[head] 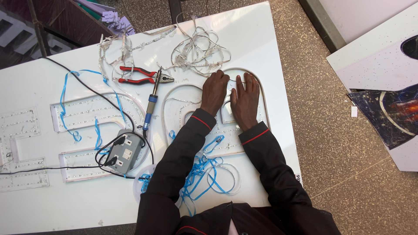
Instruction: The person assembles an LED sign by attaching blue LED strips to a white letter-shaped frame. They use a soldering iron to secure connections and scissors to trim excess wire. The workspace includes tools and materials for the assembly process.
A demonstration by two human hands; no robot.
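Head view: both hands lie flat, palms down, side by side on a white sign panel (261, 39) that covers the bench. The left hand (214, 92) presses on the rim of an arch-shaped letter channel (262, 102) cut into the panel, its fingers (219, 77) bent and close together, holding nothing. The right hand (245, 101) rests just beside it inside the same channel, fingers (249, 82) straight and close together, flat on the channel floor, also gripping nothing. Whether an LED strip lies under the fingertips cannot be told. Dark sleeves with red cuff trim run back to the lower edge.

Just beyond the hands sits a tangle of clear strip (198, 50), touching the top of the channel. Left of the hands, red-handled pliers (143, 76) lie on the panel, their nose touching the tip of a soldering iron (152, 104) with a blue grip. The iron's black cord runs to a grey socket box (124, 151) near the left elbow. Loose blue tape (204, 172) is piled by the forearms, and more trails over the straight letter channels (87, 113) further left. To the right of the bench is speckled floor (339, 143), with printed boards (392, 109) lying on it
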